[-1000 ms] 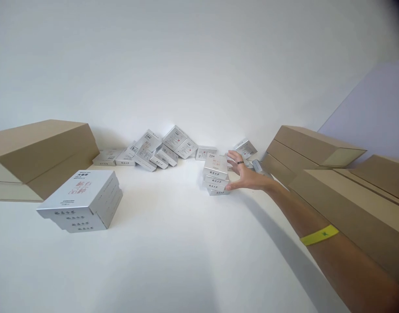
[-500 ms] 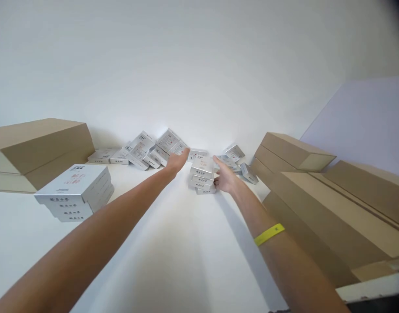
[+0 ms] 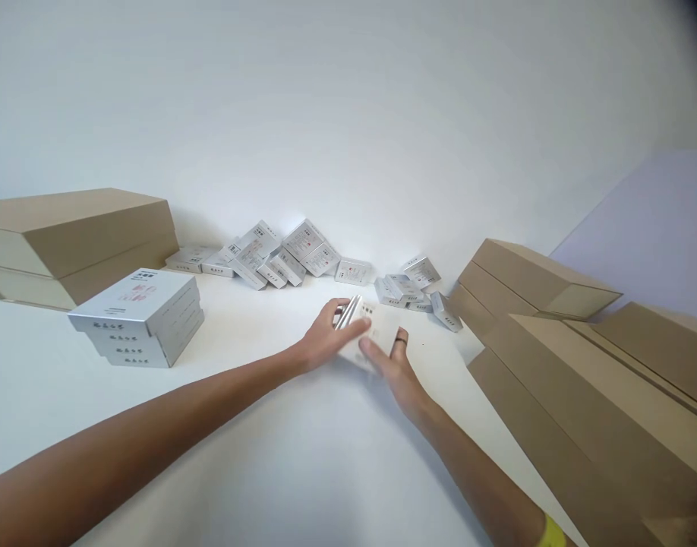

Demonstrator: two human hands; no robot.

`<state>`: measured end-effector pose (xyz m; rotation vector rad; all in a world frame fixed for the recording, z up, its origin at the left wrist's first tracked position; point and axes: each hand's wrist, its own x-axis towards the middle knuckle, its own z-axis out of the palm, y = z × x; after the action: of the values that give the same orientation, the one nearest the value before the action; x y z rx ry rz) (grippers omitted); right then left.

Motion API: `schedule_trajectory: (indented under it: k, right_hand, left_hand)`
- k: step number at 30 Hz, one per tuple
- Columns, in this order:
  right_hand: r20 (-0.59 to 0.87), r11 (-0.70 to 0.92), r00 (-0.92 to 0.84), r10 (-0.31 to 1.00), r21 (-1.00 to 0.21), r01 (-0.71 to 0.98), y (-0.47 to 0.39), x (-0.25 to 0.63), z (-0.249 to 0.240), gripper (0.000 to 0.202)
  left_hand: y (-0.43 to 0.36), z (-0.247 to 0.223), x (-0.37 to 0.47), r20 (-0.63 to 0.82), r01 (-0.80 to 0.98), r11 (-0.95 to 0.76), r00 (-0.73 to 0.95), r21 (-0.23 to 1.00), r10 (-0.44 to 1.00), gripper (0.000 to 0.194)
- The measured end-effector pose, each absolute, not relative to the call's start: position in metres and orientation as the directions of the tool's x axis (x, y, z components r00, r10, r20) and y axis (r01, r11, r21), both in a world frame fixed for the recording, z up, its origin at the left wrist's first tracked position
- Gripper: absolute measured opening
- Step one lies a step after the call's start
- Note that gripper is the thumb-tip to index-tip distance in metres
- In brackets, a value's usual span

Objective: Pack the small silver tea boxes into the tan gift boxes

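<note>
Between my two hands is a small stack of white printed boxes [image 3: 376, 327], tilted and partly blurred. My left hand [image 3: 329, 334] grips its left side, thumb across the top face. On the right side my right hand [image 3: 397, 368] holds it, with the thumb on the face and a dark ring on one finger. A neat stack of several like boxes [image 3: 135, 315] stands at the left on the white table [image 3: 240, 425]. Behind the hands, loose boxes [image 3: 257, 254] lie heaped against the wall, and a smaller group [image 3: 405, 289] lies to the right.
Large brown cartons [image 3: 98, 243] stand stacked at the far left. More brown cartons [image 3: 581, 380] fill the right side, some lying at an angle. A single white box [image 3: 354, 271] lies near the wall between the two loose groups.
My left hand has come away from the heap and now grips the small stack. My right hand has closed on it too. The stack has moved nearer and been tilted.
</note>
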<state>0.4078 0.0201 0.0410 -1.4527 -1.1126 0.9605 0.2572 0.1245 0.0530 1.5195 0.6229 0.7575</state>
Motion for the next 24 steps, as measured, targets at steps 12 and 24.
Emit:
schedule_trajectory:
  k: [12,24]
  right_hand:
    - [0.029,0.047,-0.087,0.996,-0.976,0.215,0.007,0.411,0.035,0.124]
    - [0.074,0.066,0.036,0.997,-0.982,0.177,0.033,0.400,0.032,0.092]
  left_hand:
    - [0.123,0.034,0.223,0.097,-0.050,-0.100,0.832,0.994,0.546,0.118]
    - [0.142,0.051,0.245,-0.090,-0.007,0.158,0.796,0.987,0.598,0.101]
